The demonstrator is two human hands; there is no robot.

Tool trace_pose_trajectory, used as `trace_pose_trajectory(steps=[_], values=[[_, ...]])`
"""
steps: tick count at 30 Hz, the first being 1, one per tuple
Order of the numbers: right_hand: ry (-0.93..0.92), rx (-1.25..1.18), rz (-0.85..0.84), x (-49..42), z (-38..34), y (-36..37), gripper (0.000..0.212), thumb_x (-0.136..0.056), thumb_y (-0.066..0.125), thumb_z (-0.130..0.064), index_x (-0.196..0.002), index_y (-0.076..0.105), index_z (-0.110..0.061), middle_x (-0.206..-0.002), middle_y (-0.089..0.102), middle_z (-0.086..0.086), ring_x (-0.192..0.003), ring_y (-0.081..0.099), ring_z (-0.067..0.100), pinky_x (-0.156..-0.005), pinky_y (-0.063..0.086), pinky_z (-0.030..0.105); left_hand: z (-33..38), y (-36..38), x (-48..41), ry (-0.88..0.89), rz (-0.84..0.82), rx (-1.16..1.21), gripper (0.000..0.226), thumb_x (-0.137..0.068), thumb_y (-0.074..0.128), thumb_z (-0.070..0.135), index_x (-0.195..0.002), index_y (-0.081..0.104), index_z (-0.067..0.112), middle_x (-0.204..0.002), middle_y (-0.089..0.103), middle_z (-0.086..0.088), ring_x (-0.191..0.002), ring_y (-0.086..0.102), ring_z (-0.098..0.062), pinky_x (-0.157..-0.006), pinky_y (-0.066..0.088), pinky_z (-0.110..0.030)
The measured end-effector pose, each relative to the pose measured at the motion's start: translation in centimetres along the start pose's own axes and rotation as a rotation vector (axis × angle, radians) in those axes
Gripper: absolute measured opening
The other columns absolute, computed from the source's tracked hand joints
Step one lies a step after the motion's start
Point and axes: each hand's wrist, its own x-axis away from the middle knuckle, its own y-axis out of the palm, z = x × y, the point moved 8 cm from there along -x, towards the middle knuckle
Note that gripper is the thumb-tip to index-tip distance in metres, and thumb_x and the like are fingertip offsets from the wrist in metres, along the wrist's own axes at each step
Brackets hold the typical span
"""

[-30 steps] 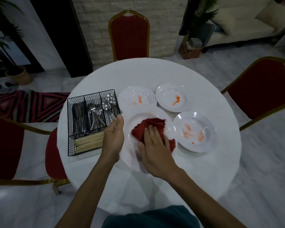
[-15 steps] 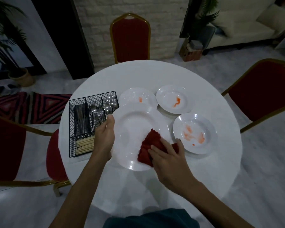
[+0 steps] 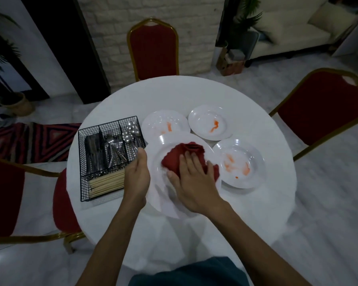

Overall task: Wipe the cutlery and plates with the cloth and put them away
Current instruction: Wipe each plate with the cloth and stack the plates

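A large white plate (image 3: 163,145) is held tilted over the round white table (image 3: 174,96). My left hand (image 3: 136,176) grips its left rim. My right hand (image 3: 191,178) presses a crumpled red cloth (image 3: 184,153) flat against the plate's middle. Three smaller white plates with orange smears lie beyond it: one at the back left (image 3: 165,122), one at the back (image 3: 210,122), one at the right (image 3: 239,164). A black wire caddy (image 3: 110,157) to the left holds knives, forks, spoons and a bundle of chopsticks.
Red chairs with gold frames stand at the far side (image 3: 154,48), at the right (image 3: 327,108) and at the left (image 3: 6,199). A patterned rug (image 3: 29,141) lies on the floor at left. A sofa (image 3: 287,23) sits at the back right.
My right hand has swept the red cloth from the plate's lower right edge back up onto its middle. The plate has shifted a little to the right in my left hand.
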Motion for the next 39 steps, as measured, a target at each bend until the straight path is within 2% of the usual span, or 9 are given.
trace_pose_trajectory(steps=[4, 8, 11, 16, 21, 26, 31, 34, 39], values=[[0.003, 0.118, -0.114, 4.2, -1.1, 0.3, 0.113, -0.077, -0.028, -0.062, -0.157, 0.029, -0.006, -0.165, 0.028, 0.014, -0.155, 0.016, 0.028, -0.124, -0.004, 0.054, 1.0, -1.7, -0.7, 0.024, 0.089, 0.018, 0.048, -0.1, 0.041, 0.063, -0.078, 0.063, 0.026, -0.086, 0.064, 0.002, -0.082, 0.06, -0.015, -0.079, 0.049, -0.034], [-0.116, -0.084, -0.258, 7.4, -4.5, 1.3, 0.084, -0.098, -0.006, -0.06, -0.14, 0.049, -0.012, -0.146, 0.05, 0.008, -0.138, 0.039, 0.026, -0.124, 0.017, 0.047, 0.4, -1.5, -0.2, 0.048, 0.107, -0.04, 0.048, -0.101, 0.039, 0.061, -0.082, 0.053, 0.02, -0.082, 0.051, -0.001, -0.072, 0.047, -0.012, -0.065, 0.037, -0.029], [-0.256, -0.163, -0.229, 6.4, -5.6, 1.2, 0.058, -0.11, 0.022, -0.044, -0.158, 0.029, -0.012, -0.166, 0.028, 0.005, -0.155, 0.016, 0.022, -0.127, 0.008, 0.046, -1.3, -0.6, 0.2, -0.024, 0.08, 0.01, 0.051, -0.101, 0.042, 0.061, -0.088, 0.068, 0.018, -0.098, 0.071, 0.004, -0.093, 0.065, -0.015, -0.084, 0.051, -0.035], [-0.265, 0.051, -0.112, 1.9, -1.6, 0.0, 0.079, -0.1, 0.046, -0.029, -0.164, 0.003, -0.014, -0.172, -0.008, 0.002, -0.158, -0.01, 0.018, -0.125, -0.003, 0.055, -2.0, 0.7, 1.7, -0.054, 0.077, 0.009, 0.048, -0.101, 0.044, 0.059, -0.113, 0.073, 0.023, -0.121, 0.071, 0.003, -0.118, 0.063, -0.017, -0.108, 0.047, -0.042], [-0.067, 0.151, 0.008, 2.2, 3.9, -0.7, 0.081, -0.083, 0.009, -0.027, -0.16, 0.022, -0.006, -0.169, 0.018, 0.012, -0.158, 0.007, 0.028, -0.12, -0.008, 0.063, -1.4, 0.9, 2.9, -0.106, 0.134, 0.065, 0.044, -0.102, 0.044, 0.056, -0.11, 0.071, 0.023, -0.109, 0.075, 0.0, -0.102, 0.07, -0.021, -0.092, 0.057, -0.045], [-0.121, 0.129, -0.295, 7.8, 3.7, -0.5, 0.066, -0.097, 0.043, -0.019, -0.16, 0.024, -0.009, -0.169, 0.017, 0.009, -0.157, 0.004, 0.025, -0.122, -0.009, 0.055, -0.6, 1.2, 4.4, -0.066, 0.201, 0.047, 0.04, -0.104, 0.042, 0.052, -0.098, 0.07, 0.025, -0.099, 0.074, 0.001, -0.094, 0.07, -0.018, -0.077, 0.057, -0.035], [-0.387, -0.074, -0.314, 9.6, 0.8, -0.9, 0.066, -0.095, 0.054, -0.015, -0.158, 0.033, -0.016, -0.165, 0.03, 0.0, -0.153, 0.015, 0.019, -0.125, 0.006, 0.043, -1.2, 2.3, 6.1, -0.094, 0.217, 0.065, 0.046, -0.105, 0.04, 0.053, -0.122, 0.068, 0.021, -0.115, 0.072, -0.001, -0.106, 0.068, -0.021, -0.094, 0.055, -0.043], [-0.498, -0.112, -0.251, 7.6, -0.1, -0.7, 0.054, -0.099, 0.055, -0.031, -0.15, 0.044, -0.017, -0.157, 0.041, 0.0, -0.147, 0.027, 0.02, -0.124, 0.019, 0.051, -1.0, 3.7, 7.3, -0.028, 0.166, -0.065, 0.045, -0.105, 0.038, 0.051, -0.127, 0.066, 0.023, -0.119, 0.07, 0.004, -0.111, 0.065, -0.015, -0.098, 0.053, -0.037], [-0.394, 0.035, -0.16, 3.7, 2.3, -1.4, 0.082, -0.098, 0.051, -0.033, -0.164, 0.006, -0.014, -0.172, -0.002, 0.003, -0.157, -0.006, 0.023, -0.123, -0.001, 0.058, -1.6, 3.2, 8.0, -0.05, 0.206, -0.018, 0.04, -0.104, 0.042, 0.05, -0.119, 0.071, 0.026, -0.111, 0.074, 0.006, -0.109, 0.068, -0.017, -0.094, 0.055, -0.039]])
